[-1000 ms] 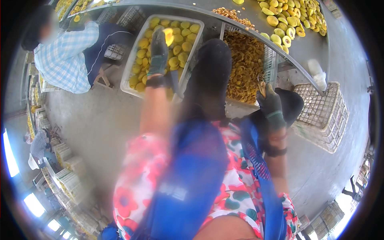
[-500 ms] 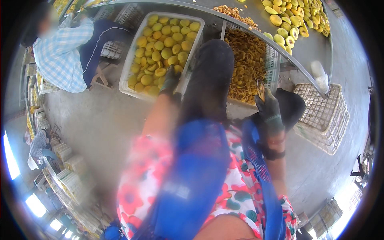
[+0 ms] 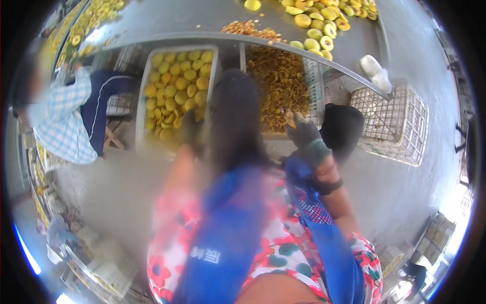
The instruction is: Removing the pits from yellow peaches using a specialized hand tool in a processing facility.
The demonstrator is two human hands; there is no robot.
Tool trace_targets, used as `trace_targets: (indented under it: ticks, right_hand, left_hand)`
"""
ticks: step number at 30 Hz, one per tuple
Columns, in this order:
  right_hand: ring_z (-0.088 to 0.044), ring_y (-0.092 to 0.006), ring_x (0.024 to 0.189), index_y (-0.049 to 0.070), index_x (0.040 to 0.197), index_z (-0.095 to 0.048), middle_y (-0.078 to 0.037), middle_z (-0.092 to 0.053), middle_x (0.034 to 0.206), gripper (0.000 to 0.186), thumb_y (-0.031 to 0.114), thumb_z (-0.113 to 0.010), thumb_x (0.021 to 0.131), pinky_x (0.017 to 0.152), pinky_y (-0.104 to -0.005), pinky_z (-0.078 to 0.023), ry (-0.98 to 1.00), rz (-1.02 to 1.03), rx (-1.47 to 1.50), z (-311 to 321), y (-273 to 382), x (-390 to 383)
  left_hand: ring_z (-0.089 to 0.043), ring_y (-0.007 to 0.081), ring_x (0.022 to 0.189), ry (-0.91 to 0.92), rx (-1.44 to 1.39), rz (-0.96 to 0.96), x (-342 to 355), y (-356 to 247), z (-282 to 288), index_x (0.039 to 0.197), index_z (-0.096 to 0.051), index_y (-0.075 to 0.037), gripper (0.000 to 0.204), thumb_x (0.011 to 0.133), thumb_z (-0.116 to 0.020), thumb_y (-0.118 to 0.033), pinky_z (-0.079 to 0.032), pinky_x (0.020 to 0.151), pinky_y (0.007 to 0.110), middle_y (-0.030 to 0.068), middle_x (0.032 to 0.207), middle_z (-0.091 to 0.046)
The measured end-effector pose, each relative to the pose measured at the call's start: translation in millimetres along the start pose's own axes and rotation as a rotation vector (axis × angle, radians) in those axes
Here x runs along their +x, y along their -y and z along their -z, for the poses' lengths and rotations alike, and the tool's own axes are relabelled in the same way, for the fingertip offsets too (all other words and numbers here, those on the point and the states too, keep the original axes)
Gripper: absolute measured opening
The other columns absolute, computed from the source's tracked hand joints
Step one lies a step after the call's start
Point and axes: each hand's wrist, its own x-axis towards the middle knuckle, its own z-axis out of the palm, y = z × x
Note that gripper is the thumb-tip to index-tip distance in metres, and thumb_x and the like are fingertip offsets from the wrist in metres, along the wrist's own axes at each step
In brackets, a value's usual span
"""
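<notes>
My left hand [image 3: 190, 125], in a dark glove, is at the near right of a white crate [image 3: 143, 78] of yellow round fruit [image 3: 180, 97]; blur hides what its fingers hold, if anything. My right hand [image 3: 304, 133], also gloved, is closed on a small tool [image 3: 290, 119] whose shape is unclear, at the near edge of a crate [image 3: 318, 91] heaped with brownish-yellow scraps [image 3: 277, 81]. My dark-clad leg [image 3: 234, 104] lies between both crates.
A metal worktable [image 3: 197, 15] spans the top, bearing halved fruit [image 3: 316, 20], small pieces [image 3: 250, 29] and white bundles [image 3: 374, 71]. A co-worker [image 3: 63, 121] in checked blue sits at left. An upturned grid crate [image 3: 392, 124] stands right; more crates [image 3: 438, 233] line the rim.
The view has shifted, showing more of the table. My left hand moved down from the crate's middle, where it held a bright yellow piece that is no longer visible. My right hand still grips the tool.
</notes>
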Motion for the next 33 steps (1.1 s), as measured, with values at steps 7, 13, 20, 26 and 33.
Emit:
trace_targets:
  ticks: [7, 13, 20, 26, 33]
  right_hand:
    - [-0.06, -0.0219, 0.055, -0.003, 0.113, -0.052, -0.011, -0.054, 0.084, 0.038, 0.009, -0.054, 0.077, 0.044, -0.0315, -0.048, -0.202, -0.022, -0.018, 13.0, -11.1, -8.7]
    - [-0.06, -0.0222, 0.058, 0.0, 0.107, -0.057, -0.013, -0.055, 0.092, 0.032, 0.014, -0.055, 0.078, 0.044, -0.0327, -0.048, -0.135, -0.105, 0.002, 9.2, -32.9, -23.6]
    - [-0.061, -0.0248, 0.074, 0.007, 0.104, -0.061, -0.013, -0.054, 0.098, 0.027, 0.016, -0.055, 0.079, 0.047, -0.0375, -0.049, -0.24, -0.228, 0.192, 11.9, -37.0, -36.2]
    - [-0.062, -0.0329, 0.069, 0.007, 0.106, -0.06, -0.024, -0.056, 0.109, 0.026, 0.017, -0.054, 0.082, 0.06, -0.0438, -0.049, -0.044, -0.32, 0.365, 48.1, -49.4, -46.4]
    - [-0.061, -0.0333, 0.066, 0.009, 0.103, -0.061, -0.022, -0.057, 0.108, 0.027, 0.015, -0.056, 0.077, 0.059, -0.0431, -0.048, -0.015, -0.387, 0.473, 34.5, -53.0, -47.6]
  left_hand:
    - [-0.057, 0.0333, 0.105, 0.153, 0.342, -0.016, 68.8, -46.6, 73.0, 0.114, -0.059, -0.007, 0.038, 0.08, -0.065, -0.024, -0.045, 0.09, 0.039, 0.0164, 0.113, -0.06]
    - [-0.058, 0.0321, 0.102, -0.256, -0.209, -0.708, 128.4, -283.4, 117.1, 0.108, -0.062, -0.007, 0.033, 0.087, -0.055, -0.031, -0.047, 0.089, 0.039, 0.0152, 0.11, -0.062]
    - [-0.061, 0.0331, 0.101, 0.22, 0.045, -0.592, 173.5, -455.8, 38.3, 0.11, -0.061, -0.005, 0.046, 0.087, -0.054, -0.044, -0.047, 0.087, 0.039, 0.0185, 0.113, -0.061]
    - [-0.063, 0.0293, 0.099, 0.276, 0.23, -0.465, 220.8, -490.1, -37.6, 0.108, -0.066, -0.01, 0.057, 0.073, -0.062, -0.054, -0.048, 0.086, 0.038, 0.0128, 0.106, -0.067]
    - [-0.064, 0.0284, 0.094, 0.368, -0.178, -0.356, 249.7, -444.7, -15.2, 0.109, -0.064, -0.002, 0.059, 0.073, -0.068, -0.049, -0.05, 0.083, 0.036, 0.0191, 0.1, -0.066]
